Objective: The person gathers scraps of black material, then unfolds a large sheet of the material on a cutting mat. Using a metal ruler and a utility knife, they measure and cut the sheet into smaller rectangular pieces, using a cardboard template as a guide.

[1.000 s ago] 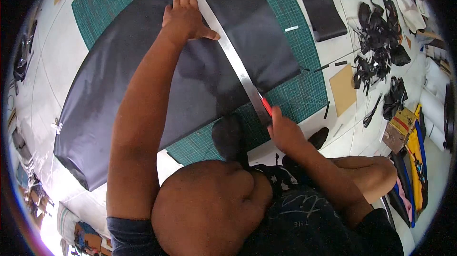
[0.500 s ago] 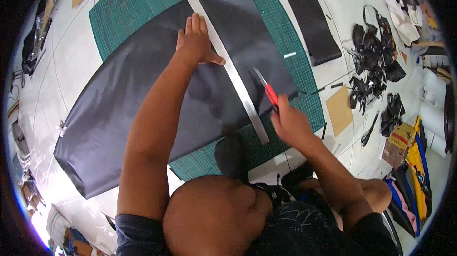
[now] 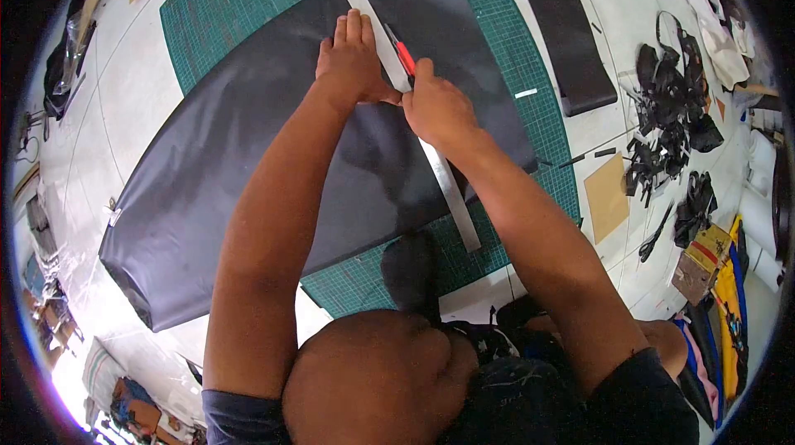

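A large sheet of black material (image 3: 240,155) lies over a green cutting mat (image 3: 224,19). Across the sheet runs a long steel ruler (image 3: 447,188), its near end resting on the mat. My left hand (image 3: 352,68) presses down beside the ruler's left edge, fingers stretched forward and thumb on the metal. A red utility knife (image 3: 405,57) is held in my right hand (image 3: 439,105), with its blade pointing away along the ruler's right edge. Both hands are close together, near the ruler's middle.
To the right lie a black strip (image 3: 563,39), a heap of black scraps (image 3: 671,105) and a tan card (image 3: 607,197). A small white piece (image 3: 526,93) sits on the mat. A cardboard box (image 3: 702,263) stands farther right.
My right hand has moved forward and left with the knife, from right of the ruler to its edge. The view has shifted slightly. My left hand still presses by the ruler.
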A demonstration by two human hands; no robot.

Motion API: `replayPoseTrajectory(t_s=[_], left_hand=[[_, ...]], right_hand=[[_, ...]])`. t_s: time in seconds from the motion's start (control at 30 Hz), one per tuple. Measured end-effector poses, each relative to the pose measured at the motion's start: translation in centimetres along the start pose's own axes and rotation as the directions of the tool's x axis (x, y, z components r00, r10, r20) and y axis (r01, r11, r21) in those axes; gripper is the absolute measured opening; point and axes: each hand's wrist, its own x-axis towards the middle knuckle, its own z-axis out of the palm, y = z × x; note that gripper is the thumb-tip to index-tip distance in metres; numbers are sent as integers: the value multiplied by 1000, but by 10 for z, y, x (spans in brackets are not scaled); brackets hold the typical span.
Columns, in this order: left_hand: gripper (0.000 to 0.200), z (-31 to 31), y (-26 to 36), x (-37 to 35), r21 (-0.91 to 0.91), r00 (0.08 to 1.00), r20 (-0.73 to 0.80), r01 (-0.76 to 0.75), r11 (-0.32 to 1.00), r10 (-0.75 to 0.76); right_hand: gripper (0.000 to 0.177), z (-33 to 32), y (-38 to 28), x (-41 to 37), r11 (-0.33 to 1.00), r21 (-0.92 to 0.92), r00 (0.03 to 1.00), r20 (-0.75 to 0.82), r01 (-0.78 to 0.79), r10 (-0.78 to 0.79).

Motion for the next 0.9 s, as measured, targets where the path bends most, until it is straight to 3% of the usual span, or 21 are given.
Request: replayPoseTrajectory(t_s=[0.47, 0.7, 0.9], left_hand=[[150, -2, 2, 5, 63, 1000, 13, -1, 998, 0], [152, 5, 2, 2, -6, 998, -68, -10, 1000, 10], [148, 7, 0, 4, -15, 998, -61, -3, 1000, 2]], right_hand=[[36, -23, -2, -2, 998, -44, 994, 100, 55, -51], [37, -6, 55, -126, 995, -50, 959, 268, -83, 93], [36, 4, 107, -232, 961, -145, 836, 474, -235, 276]])
